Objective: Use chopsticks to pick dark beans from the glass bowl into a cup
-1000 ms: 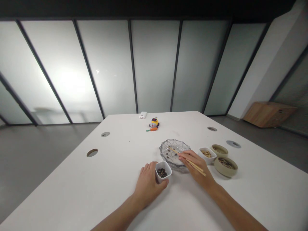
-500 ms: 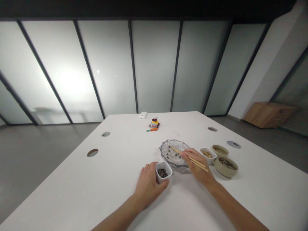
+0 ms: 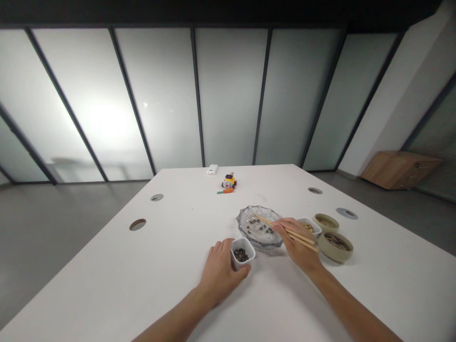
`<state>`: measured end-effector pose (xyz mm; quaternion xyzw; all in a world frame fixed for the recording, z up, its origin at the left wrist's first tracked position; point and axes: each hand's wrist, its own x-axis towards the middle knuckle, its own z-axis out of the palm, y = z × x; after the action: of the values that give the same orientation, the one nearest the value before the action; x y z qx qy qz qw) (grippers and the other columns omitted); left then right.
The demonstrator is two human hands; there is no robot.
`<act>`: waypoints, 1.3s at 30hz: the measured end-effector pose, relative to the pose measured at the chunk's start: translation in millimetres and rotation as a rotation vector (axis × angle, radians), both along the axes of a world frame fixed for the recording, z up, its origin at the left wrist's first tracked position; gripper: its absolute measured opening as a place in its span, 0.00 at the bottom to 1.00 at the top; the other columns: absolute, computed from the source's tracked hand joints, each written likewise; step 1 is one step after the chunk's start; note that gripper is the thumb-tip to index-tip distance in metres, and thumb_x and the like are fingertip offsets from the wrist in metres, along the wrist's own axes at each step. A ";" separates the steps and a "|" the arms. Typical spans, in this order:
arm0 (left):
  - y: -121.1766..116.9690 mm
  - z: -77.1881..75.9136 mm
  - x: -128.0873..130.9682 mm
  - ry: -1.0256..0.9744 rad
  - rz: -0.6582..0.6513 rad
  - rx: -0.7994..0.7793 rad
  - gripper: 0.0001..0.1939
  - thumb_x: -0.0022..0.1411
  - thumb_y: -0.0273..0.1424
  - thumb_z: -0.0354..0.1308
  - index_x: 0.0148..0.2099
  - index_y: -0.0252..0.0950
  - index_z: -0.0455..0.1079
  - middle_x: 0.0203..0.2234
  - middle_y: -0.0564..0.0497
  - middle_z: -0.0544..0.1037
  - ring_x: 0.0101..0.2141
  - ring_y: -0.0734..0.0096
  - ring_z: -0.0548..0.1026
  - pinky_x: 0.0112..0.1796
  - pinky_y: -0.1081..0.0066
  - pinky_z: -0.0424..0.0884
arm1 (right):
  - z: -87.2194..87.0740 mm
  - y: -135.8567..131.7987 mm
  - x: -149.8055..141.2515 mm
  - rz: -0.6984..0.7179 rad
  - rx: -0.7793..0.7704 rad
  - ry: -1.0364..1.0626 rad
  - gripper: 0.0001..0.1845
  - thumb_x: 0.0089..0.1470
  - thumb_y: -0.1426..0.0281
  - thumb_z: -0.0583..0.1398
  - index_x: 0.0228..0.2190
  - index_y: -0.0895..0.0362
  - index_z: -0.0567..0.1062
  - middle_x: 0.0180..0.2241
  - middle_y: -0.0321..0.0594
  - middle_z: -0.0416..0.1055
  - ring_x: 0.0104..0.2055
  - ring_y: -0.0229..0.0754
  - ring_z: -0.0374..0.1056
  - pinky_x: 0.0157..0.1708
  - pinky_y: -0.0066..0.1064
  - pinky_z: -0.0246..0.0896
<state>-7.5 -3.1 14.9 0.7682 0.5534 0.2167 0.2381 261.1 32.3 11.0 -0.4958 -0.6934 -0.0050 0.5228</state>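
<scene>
My left hand (image 3: 223, 270) is closed around the side of a small white square bowl (image 3: 249, 260), which holds dark seeds (image 3: 241, 255). A pair of wooden chopsticks (image 3: 301, 239) is gripped in my right hand (image 3: 297, 244). Their tips point left over a clear glass dish (image 3: 243, 233) with a scalloped rim. Several small dark seeds (image 3: 262, 227) lie scattered on the dish. Whether the chopstick tips pinch a seed is too small to tell. Behind my right hand stands another white bowl (image 3: 317, 232) with pale yellowish pieces, partly hidden.
Two beige round bowls (image 3: 338, 259) stand at the right, the nearer with striped seeds. Farther back on the white table (image 3: 171, 275) are a yellow toy car (image 3: 229, 181), an orange-handled toy tool (image 3: 225, 191) and a white box-shaped device (image 3: 212, 169). Round holes (image 3: 137, 224) pierce the tabletop.
My right hand and the chopsticks have moved slightly to the right, covering more of the white bowl behind and showing more of the dish's seeds. My left hand stays on its bowl.
</scene>
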 end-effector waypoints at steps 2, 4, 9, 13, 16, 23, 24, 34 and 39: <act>-0.1 -0.3 0.2 -0.001 0.003 -0.003 0.20 0.63 0.40 0.65 0.54 0.40 0.71 0.50 0.45 0.80 0.52 0.51 0.74 0.54 0.57 0.65 | 3.0 -1.4 0.9 -0.008 0.024 -0.020 0.22 0.73 0.53 0.59 0.35 0.51 0.85 0.36 0.43 0.83 0.38 0.47 0.80 0.39 0.36 0.76; -0.4 0.0 0.5 -0.004 0.003 -0.005 0.20 0.63 0.40 0.65 0.54 0.40 0.71 0.50 0.45 0.80 0.52 0.51 0.74 0.54 0.57 0.65 | 5.8 -3.0 1.9 -0.009 0.049 -0.032 0.22 0.73 0.53 0.59 0.35 0.51 0.85 0.36 0.42 0.84 0.38 0.47 0.80 0.40 0.36 0.76; -0.5 0.6 0.8 -0.002 0.004 -0.003 0.20 0.62 0.40 0.65 0.54 0.41 0.70 0.50 0.45 0.80 0.52 0.51 0.75 0.54 0.57 0.66 | 6.5 -7.0 2.6 0.014 0.061 -0.027 0.21 0.73 0.54 0.59 0.36 0.51 0.84 0.35 0.42 0.83 0.38 0.47 0.80 0.40 0.38 0.76; -0.4 -0.4 0.8 0.002 0.006 0.000 0.20 0.62 0.40 0.65 0.54 0.41 0.70 0.50 0.46 0.80 0.52 0.52 0.75 0.55 0.57 0.66 | 2.9 -8.6 1.8 0.078 -0.002 -0.007 0.20 0.73 0.53 0.59 0.35 0.51 0.83 0.35 0.42 0.83 0.37 0.47 0.80 0.39 0.38 0.76; -0.4 -0.7 0.6 0.008 0.008 0.000 0.20 0.62 0.41 0.64 0.54 0.41 0.70 0.50 0.46 0.80 0.52 0.52 0.75 0.55 0.57 0.66 | 2.1 -9.1 1.3 0.106 -0.027 0.002 0.19 0.72 0.54 0.61 0.35 0.51 0.84 0.36 0.42 0.82 0.38 0.46 0.80 0.39 0.37 0.77; -1.1 2.8 0.7 0.008 0.004 -0.009 0.20 0.63 0.40 0.65 0.55 0.41 0.70 0.50 0.46 0.80 0.52 0.52 0.75 0.55 0.58 0.66 | 3.1 -11.8 0.0 0.167 -0.065 0.021 0.17 0.72 0.56 0.62 0.36 0.51 0.85 0.36 0.43 0.81 0.38 0.47 0.79 0.41 0.37 0.78; -1.3 3.4 0.8 0.005 0.002 -0.010 0.20 0.63 0.39 0.65 0.55 0.41 0.70 0.50 0.46 0.80 0.52 0.52 0.75 0.55 0.58 0.66 | 2.7 -12.1 0.2 0.164 -0.075 0.025 0.18 0.72 0.55 0.62 0.36 0.51 0.85 0.37 0.43 0.81 0.39 0.47 0.79 0.42 0.38 0.78; -1.4 4.2 0.8 0.013 0.013 -0.019 0.19 0.63 0.40 0.66 0.53 0.42 0.70 0.50 0.47 0.80 0.52 0.52 0.75 0.55 0.58 0.66 | 3.1 -13.1 1.2 0.201 -0.070 0.036 0.16 0.71 0.56 0.62 0.37 0.51 0.84 0.37 0.42 0.81 0.38 0.47 0.79 0.42 0.38 0.78; -0.8 1.6 0.6 0.008 0.003 -0.006 0.19 0.63 0.40 0.65 0.54 0.41 0.70 0.50 0.46 0.80 0.52 0.52 0.74 0.54 0.57 0.66 | 0.1 -12.8 0.4 0.207 -0.107 0.014 0.18 0.71 0.54 0.62 0.36 0.51 0.84 0.37 0.43 0.81 0.39 0.47 0.78 0.43 0.38 0.78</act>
<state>-6.8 -3.9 16.5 0.7675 0.5561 0.2125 0.2379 261.5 19.5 11.1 -0.4489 -0.7365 0.0896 0.4980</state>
